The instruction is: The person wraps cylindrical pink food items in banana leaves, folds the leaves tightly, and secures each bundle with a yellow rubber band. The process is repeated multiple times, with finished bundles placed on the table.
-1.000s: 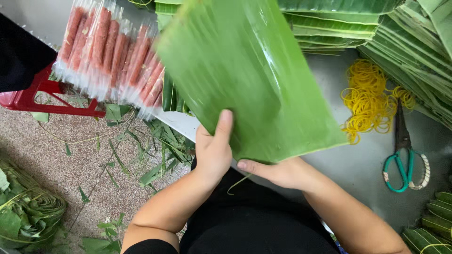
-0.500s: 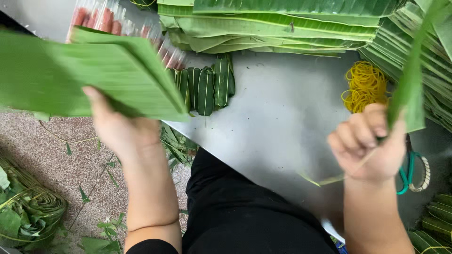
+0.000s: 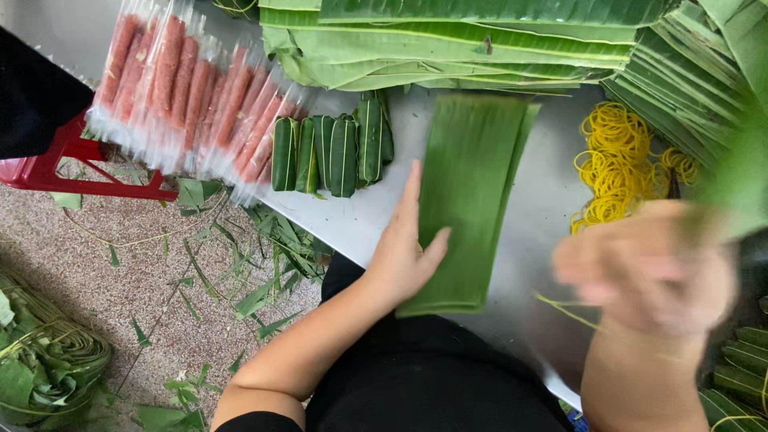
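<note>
My left hand (image 3: 404,256) rests flat, fingers spread, on a folded banana leaf strip (image 3: 468,200) lying on the metal table (image 3: 384,216). My right hand (image 3: 648,268) is blurred; I cannot tell its grip. Beyond lie wrapped leaf parcels (image 3: 332,148) and yellow rubber bands (image 3: 616,164).

You see a plain green banana leaf strip (image 3: 468,200) on the grey metal table (image 3: 364,220); right of it, bright yellow rubber bands (image 3: 616,164); left, dark green wrapped bundles (image 3: 332,152) and pink-red sausages (image 3: 184,92).

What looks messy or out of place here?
Leaf scraps litter the floor beside the table. Yellow rubber bands lie in a loose tangle. The left hand holds the banana leaf strip flat.
</note>
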